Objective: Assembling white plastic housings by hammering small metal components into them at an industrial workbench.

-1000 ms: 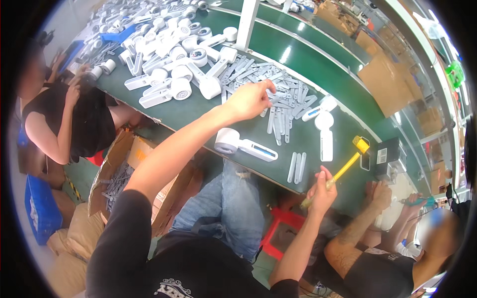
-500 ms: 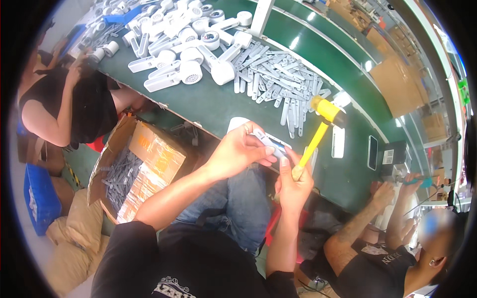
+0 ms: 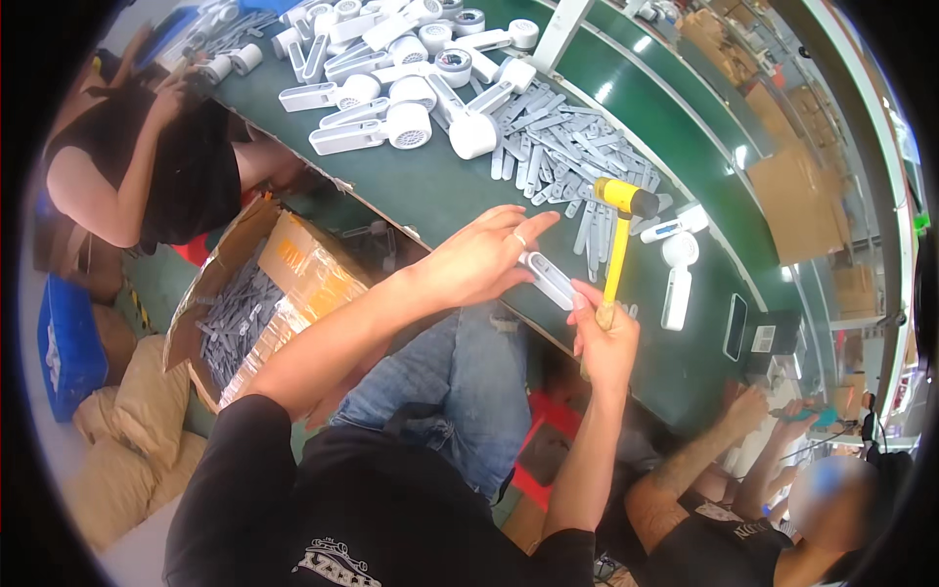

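Observation:
My left hand (image 3: 479,259) is curled over the upper part of a white handheld fan, its index finger stretched out. The fan's handle (image 3: 550,281), with a grey inlay, slants toward my right hand (image 3: 606,342). The fan's head is hidden, apparently under my left hand. My right thumb and finger pinch the lower end of the handle, while the same hand grips a yellow mallet (image 3: 618,249) with its head up. Beyond the mallet lies a pile of grey handle strips (image 3: 567,147). Two white fan pieces (image 3: 677,279) (image 3: 668,227) lie to the right.
Many white fans (image 3: 406,122) are heaped at the far left of the green table (image 3: 440,186). An open cardboard box (image 3: 303,259) of grey strips stands left of my legs. A phone (image 3: 736,326) lies at the right. Co-workers sit on both sides.
My left hand has shifted from pinching a grey strip against the handle to covering the fan's upper part. The mallet has swung more upright. The whole view has turned slightly.

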Available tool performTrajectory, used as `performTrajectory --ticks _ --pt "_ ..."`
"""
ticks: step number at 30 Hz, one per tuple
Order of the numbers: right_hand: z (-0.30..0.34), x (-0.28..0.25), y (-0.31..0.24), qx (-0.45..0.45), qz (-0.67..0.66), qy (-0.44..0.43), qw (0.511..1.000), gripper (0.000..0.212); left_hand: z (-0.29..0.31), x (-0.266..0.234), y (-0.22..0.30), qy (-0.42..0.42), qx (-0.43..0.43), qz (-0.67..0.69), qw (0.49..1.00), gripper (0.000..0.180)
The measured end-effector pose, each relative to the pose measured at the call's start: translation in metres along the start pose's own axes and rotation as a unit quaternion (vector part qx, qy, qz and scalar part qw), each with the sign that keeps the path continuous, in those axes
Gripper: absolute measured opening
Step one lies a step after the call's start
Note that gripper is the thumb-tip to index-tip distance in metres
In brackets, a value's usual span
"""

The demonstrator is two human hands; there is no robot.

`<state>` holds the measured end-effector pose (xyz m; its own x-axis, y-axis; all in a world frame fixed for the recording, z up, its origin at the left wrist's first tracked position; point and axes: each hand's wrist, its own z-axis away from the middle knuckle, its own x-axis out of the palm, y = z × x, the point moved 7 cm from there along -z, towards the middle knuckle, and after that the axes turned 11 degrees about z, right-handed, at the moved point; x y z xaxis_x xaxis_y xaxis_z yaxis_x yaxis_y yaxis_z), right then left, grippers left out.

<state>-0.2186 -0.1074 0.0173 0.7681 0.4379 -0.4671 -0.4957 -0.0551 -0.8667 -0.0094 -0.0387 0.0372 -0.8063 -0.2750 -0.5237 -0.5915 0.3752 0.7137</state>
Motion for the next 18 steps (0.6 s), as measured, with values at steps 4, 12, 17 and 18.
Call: performTrajectory --ticks 4,12,17,18 --pt "-0.013 -0.003 0.004 -0.039 0.102 0.021 0.994 0.025 0.001 0.002 0.001 0.021 0.026 -0.011 0.999 0.074" --pt "-0.017 -0.004 -0.007 -0.021 0.069 -0.058 0.996 0.022 -0.004 0.006 0.004 -0.023 0.137 -0.036 0.99 0.018" --pt "-0.011 0.002 0.005 0.108 -0.002 -0.051 0.993 0.04 -0.008 0.009 0.001 -0.048 0.132 -0.046 0.989 0.012" --pt "-0.01 0.005 0.013 0.146 -0.065 -0.056 0.986 0.044 -0.008 0.01 0.002 -0.049 0.132 -0.048 0.989 0.012"
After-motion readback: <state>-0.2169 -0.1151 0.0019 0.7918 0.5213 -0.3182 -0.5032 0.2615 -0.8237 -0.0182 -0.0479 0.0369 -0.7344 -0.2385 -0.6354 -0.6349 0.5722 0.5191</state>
